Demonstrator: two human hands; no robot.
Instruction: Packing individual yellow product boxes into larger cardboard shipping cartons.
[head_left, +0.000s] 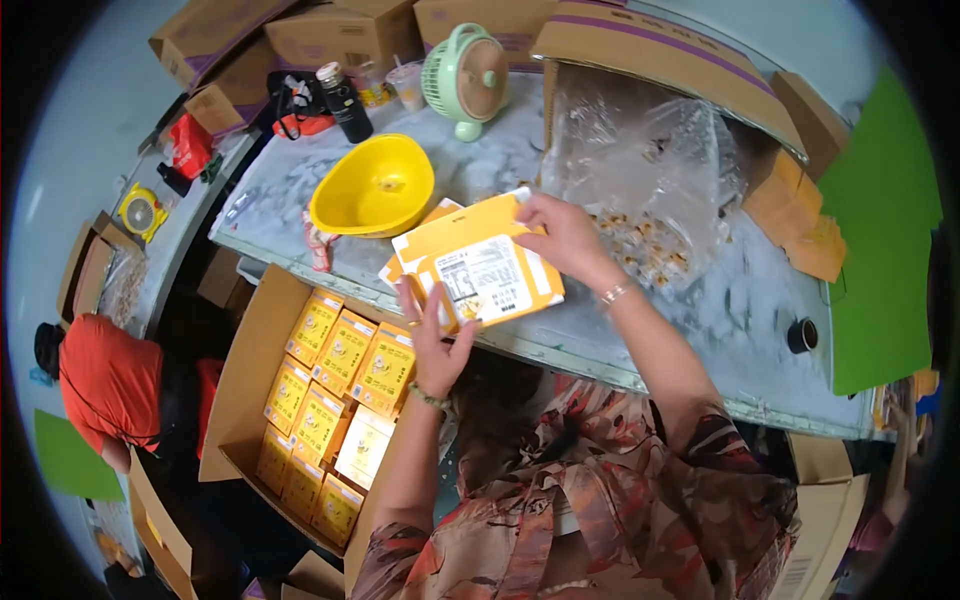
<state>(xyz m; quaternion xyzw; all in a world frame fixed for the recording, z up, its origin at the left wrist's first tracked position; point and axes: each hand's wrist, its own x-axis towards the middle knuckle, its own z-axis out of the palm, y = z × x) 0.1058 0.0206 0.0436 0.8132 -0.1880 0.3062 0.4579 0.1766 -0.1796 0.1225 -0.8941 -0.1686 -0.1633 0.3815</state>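
A flat yellow-and-white carton is held tilted over the table's near edge, its printed panel facing up. My right hand grips its upper right corner between thumb and fingers. At the carton's lower left edge, my left hand has its fingers stretched and apart; whether they touch it I cannot tell. Part of another yellow carton shows behind the first. Below and left, a large open cardboard box holds rows of packed yellow boxes, with one paler box among them.
A yellow basin, a green fan and a black bottle stand on the marbled table. At right, a carton lined with clear plastic holds small wrapped pieces. A black cup sits farther right. A person in red bends at left.
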